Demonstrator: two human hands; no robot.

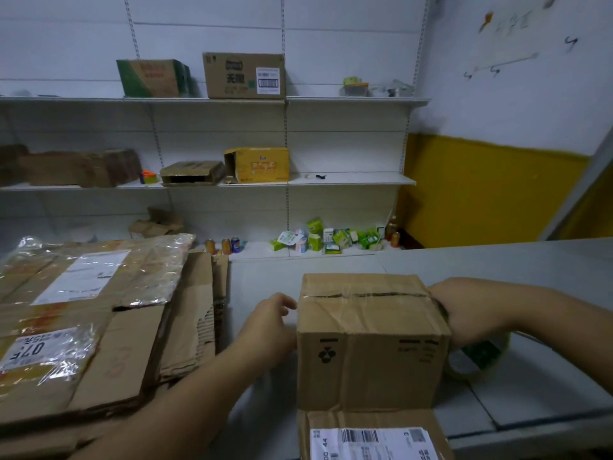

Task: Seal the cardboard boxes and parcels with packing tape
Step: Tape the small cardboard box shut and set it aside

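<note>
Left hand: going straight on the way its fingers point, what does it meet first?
The cardboard box, at its upper left edge; the left hand looks nearly there, though depth is unclear.

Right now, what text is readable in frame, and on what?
"07": upside down on the white label of the flat cardboard at left.
"44": sideways on the shipping label of the nearest box.
"3": same shipping label.
Too blurred to read: print on the middle box, shelf boxes, wall scribble.
</note>
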